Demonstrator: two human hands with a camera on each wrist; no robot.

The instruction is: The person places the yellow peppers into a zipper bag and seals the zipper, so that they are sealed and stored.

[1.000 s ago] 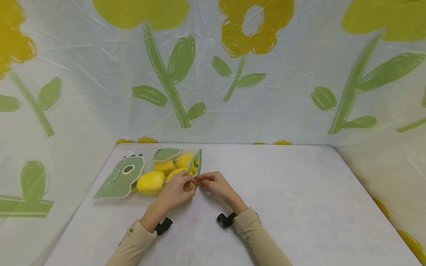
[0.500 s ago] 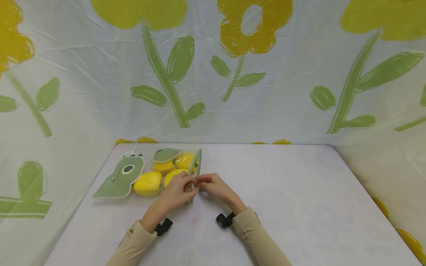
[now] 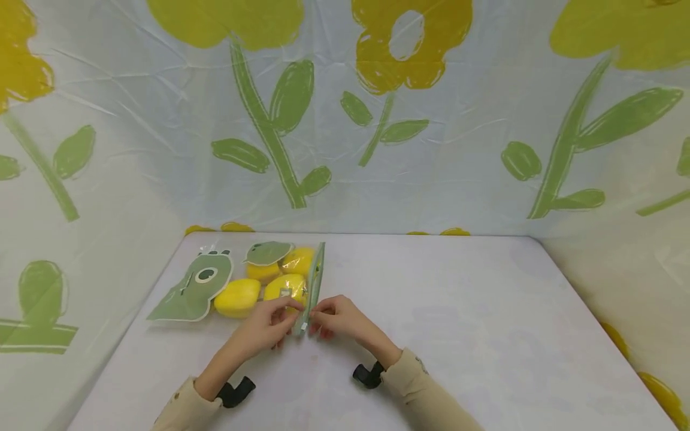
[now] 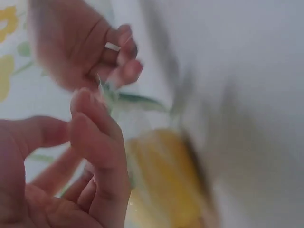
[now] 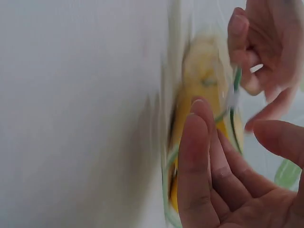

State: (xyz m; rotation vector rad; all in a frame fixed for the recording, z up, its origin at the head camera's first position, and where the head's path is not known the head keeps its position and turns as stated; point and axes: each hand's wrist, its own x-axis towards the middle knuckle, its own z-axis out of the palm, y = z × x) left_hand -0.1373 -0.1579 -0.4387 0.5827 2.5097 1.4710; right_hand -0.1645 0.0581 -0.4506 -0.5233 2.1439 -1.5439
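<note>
A clear zip bag (image 3: 253, 310) with a green cartoon face lies at the table's left. Inside are several yellow bell peppers (image 3: 237, 297). Its green zip strip (image 3: 318, 269) runs down the right side, with a small white tab at the near end. My left hand (image 3: 266, 326) is at the strip's near end from the left, fingers bent; nothing shows between thumb and fingers in the left wrist view. From the right, my right hand (image 3: 345, 317) has its fingertips beside the strip; the right wrist view shows its thumb well apart from its fingers. Both wrist views are blurred.
The white table (image 3: 458, 323) extends to the right of the bag. A flower-printed curtain (image 3: 463, 161) rises behind it and along both sides. Black wrist-worn pieces (image 3: 369, 376) show near each cuff.
Both hands have come nearer along the strip to its near end, the left also shifting left. The bag's mouth, gaping before, now looks flattened together, and the white tab has come into view.
</note>
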